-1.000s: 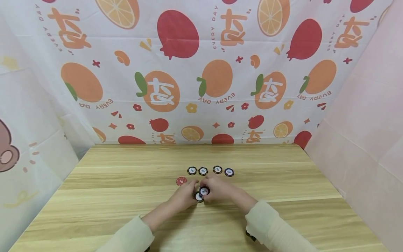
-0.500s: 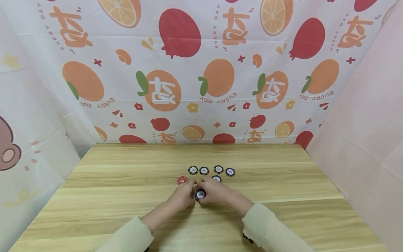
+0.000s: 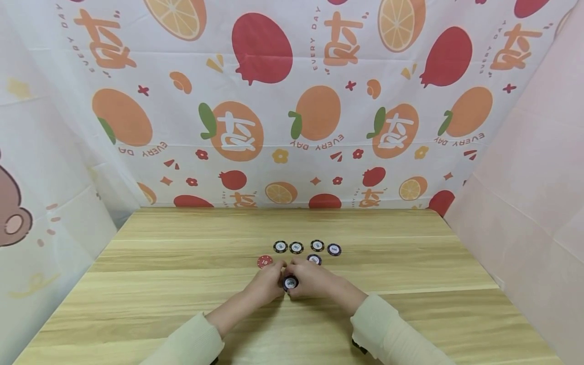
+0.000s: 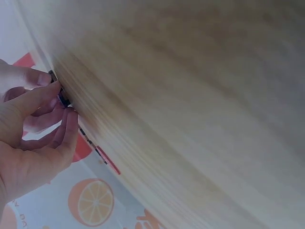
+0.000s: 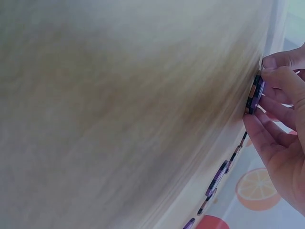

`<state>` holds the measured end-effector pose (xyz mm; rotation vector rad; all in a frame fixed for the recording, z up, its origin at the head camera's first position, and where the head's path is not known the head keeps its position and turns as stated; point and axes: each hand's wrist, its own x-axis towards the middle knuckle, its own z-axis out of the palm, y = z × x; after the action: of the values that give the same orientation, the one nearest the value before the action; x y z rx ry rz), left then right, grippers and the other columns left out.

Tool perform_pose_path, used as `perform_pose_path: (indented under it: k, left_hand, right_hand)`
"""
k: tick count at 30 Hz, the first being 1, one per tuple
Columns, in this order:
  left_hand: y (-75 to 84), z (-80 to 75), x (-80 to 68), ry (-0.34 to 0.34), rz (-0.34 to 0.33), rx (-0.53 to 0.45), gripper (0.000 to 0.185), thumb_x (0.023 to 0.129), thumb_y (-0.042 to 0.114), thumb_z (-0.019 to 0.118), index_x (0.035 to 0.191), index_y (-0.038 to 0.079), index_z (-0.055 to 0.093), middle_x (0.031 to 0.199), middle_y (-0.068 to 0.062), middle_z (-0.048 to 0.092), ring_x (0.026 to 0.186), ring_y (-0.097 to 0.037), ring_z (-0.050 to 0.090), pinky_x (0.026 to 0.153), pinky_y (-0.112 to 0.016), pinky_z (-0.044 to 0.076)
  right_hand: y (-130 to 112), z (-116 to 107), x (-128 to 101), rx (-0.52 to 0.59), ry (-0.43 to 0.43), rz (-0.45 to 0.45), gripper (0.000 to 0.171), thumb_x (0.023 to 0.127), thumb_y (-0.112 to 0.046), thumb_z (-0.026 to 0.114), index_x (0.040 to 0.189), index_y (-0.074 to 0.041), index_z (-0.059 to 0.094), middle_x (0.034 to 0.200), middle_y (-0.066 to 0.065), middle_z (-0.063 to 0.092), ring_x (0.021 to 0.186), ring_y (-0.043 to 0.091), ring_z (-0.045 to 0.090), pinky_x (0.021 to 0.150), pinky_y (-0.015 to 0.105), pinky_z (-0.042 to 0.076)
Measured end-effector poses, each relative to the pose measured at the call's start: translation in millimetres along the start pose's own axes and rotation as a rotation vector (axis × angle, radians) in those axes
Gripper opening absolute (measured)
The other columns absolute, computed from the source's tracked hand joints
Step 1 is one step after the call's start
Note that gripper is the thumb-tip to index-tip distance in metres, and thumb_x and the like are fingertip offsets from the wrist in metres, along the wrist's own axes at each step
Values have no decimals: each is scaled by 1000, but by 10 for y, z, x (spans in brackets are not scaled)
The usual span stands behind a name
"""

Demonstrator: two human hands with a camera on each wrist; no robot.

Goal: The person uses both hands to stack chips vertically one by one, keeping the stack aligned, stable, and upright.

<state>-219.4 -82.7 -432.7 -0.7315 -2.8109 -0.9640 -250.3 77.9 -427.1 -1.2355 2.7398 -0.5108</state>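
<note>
Two poker chips lie face to face in a small stack [image 3: 290, 283], between my hands near the middle of the table. A dark chip with a white centre is on top. In the right wrist view, black-and-orange and purple edges show on this stack [image 5: 255, 94]. My left hand [image 3: 265, 285] pinches the stack's left side, thumb nearer me and fingers behind. From the right, my right hand [image 3: 314, 278] grips it with thumb and fingers. The lower chip's face is hidden. Both hands stay low, close over the wood.
Beyond the left hand lies a red 10 chip [image 3: 264, 261]. A dark 500 chip [image 3: 314, 259] sits just behind the right hand. Farther back are black chips [image 3: 296, 247] and another 500 chip [image 3: 334, 249] in a loose row. Fruit-print cloth [image 3: 292, 152] hangs behind the table [image 3: 182, 284].
The right hand has brought its dark chip left and down onto the black 100 chip at the left hand. A 500 chip behind the right hand has come into sight. Lately both hands barely move.
</note>
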Motion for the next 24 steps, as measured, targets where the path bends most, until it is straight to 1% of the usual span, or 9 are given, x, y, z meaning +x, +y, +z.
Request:
perform_pose_path:
  k: [14,18,19,22,24]
  left_hand:
    - [14,34,-12,-7,-19,13,39,65,-8,73,99,-7,54,72,-5,51,68,-18,50,56,-31,46]
    - [31,33,-28,-1,-14,14,36,66,-7,74,96,-7,54,74,-6,52,68,-19,50,56,-32,46]
    - [36,29,-36,0,-15,12,36,66,-6,74,96,-7,54,75,-7,52,68,-20,51,57,-33,47]
    - [40,15,-75,1,-44,26,38,67,-1,74,99,-8,53,86,-13,55,77,-26,56,67,-37,52]
    - [34,-4,-110,4,-59,46,41,69,3,73,102,-8,52,92,-16,55,83,-29,56,73,-40,52]
  right_hand:
    - [-4,7,-25,-20,-4,-9,35,71,-13,74,103,-7,63,91,-4,51,80,4,50,70,10,44]
    - [1,14,-33,5,-12,6,36,70,-14,75,104,-7,63,93,-5,52,82,4,50,72,12,45]
    - [5,13,-38,16,-15,13,37,70,-15,75,104,-7,63,94,-5,52,83,4,50,73,13,45]
    - [38,-3,-66,39,-18,37,37,72,-19,74,105,-8,62,95,-6,53,82,4,50,72,15,45]
    - [74,-26,-92,42,-10,48,35,74,-20,72,106,-8,62,96,-5,55,83,6,51,72,17,46]
